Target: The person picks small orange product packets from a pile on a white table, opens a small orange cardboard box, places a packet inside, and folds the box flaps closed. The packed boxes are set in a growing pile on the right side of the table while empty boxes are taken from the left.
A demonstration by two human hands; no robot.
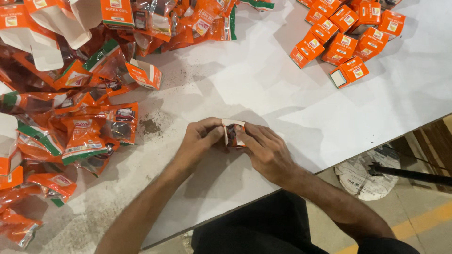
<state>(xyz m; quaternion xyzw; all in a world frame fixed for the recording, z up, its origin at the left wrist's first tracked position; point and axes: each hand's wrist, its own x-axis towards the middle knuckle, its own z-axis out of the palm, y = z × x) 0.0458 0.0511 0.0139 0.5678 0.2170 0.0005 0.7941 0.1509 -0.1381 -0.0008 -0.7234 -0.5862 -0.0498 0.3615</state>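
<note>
Orange carton (233, 134) held between left hand (200, 141) and right hand (266, 150) on white table (263, 84)

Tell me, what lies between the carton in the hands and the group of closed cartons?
Only bare white table, seen in the head view, separates the small carton from the closed cartons.

Orange sachets (84, 136) with green edging, orange cartons (341, 47) with white ends, on a white, dark-speckled tabletop (263, 89).
</note>
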